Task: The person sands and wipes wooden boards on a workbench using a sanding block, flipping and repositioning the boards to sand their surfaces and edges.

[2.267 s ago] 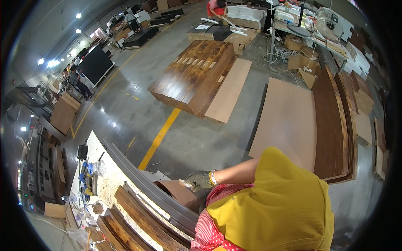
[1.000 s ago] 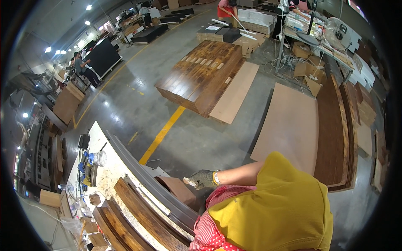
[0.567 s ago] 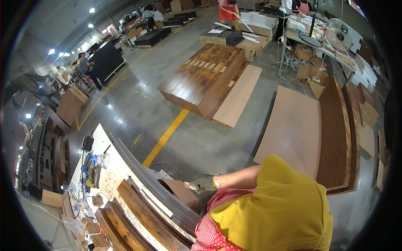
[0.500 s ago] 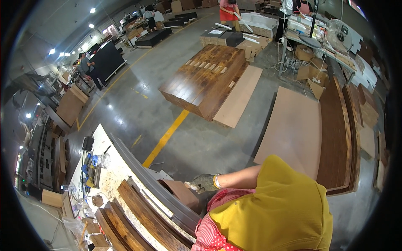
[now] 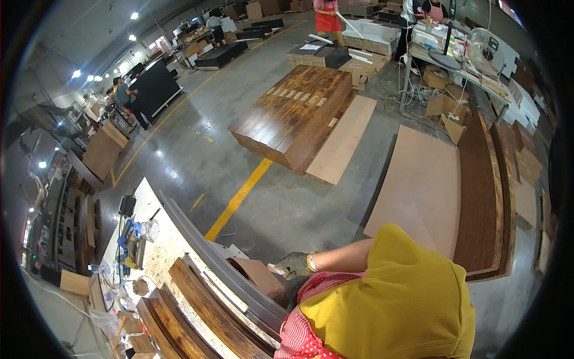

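Note:
My right hand (image 5: 292, 265) wears a dark grey work glove and a band at the wrist. It reaches across from the yellow sleeve (image 5: 388, 287) to the side of a worktable. The fingers look closed, with a small pale piece (image 5: 276, 269) at their tips that I cannot make out. Right beside the fingertips is an open brown cardboard box (image 5: 263, 278), below the table's grey edge (image 5: 221, 257). A red-and-white apron (image 5: 299, 326) covers my front. My left hand is out of sight.
Dark-stained wooden mouldings (image 5: 209, 302) and a blue-yellow power tool (image 5: 130, 248) lie on the worktable. A stack of brown wooden panels (image 5: 293, 113) stands on the floor ahead. Panels (image 5: 484, 203) lean at the right. Several people work farther off, one in a red apron (image 5: 327, 21).
The view has shifted very slightly. My gloved right hand has moved a little beside the cardboard box. The distant person in red has changed the tilt of a white strip.

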A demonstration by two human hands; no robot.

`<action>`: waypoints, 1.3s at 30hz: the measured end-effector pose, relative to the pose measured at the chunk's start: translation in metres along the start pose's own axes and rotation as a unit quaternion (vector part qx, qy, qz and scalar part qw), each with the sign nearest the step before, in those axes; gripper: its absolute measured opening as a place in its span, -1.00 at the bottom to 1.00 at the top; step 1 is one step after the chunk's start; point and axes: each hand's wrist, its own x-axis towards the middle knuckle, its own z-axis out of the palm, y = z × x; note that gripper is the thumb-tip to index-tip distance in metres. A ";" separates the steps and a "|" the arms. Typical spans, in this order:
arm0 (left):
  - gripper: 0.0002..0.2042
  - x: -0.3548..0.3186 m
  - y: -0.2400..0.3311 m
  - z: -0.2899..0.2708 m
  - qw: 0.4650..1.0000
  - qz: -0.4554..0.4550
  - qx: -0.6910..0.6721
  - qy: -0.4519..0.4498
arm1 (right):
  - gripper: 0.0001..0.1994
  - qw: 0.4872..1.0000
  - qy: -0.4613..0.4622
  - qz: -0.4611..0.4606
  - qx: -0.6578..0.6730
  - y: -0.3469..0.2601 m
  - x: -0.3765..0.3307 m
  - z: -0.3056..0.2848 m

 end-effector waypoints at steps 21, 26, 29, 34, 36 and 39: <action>-0.49 -0.015 0.021 -0.035 1.000 -0.004 0.006 -0.015 | -0.63 0.998 -0.013 0.033 0.045 0.011 -0.007 0.019; -0.49 -0.038 0.050 -0.069 0.998 -0.022 0.029 -0.050 | -0.59 0.989 -0.005 0.075 0.130 -0.006 -0.015 0.010; -0.49 -0.052 0.060 -0.080 0.993 0.015 0.088 -0.071 | -0.60 0.995 -0.039 0.079 0.053 0.024 -0.013 0.019; -0.47 -0.034 -0.042 0.013 0.997 0.056 0.017 0.047 | -0.62 0.995 -0.067 0.078 -0.011 0.005 -0.010 0.006; -0.48 -0.052 0.087 -0.110 0.993 -0.038 0.038 -0.104 | -0.63 0.994 -0.056 0.091 0.001 0.023 -0.010 0.020; -0.49 -0.057 0.092 -0.119 0.990 -0.057 0.044 -0.119 | -0.61 0.852 -0.008 0.213 0.479 0.051 -0.001 0.053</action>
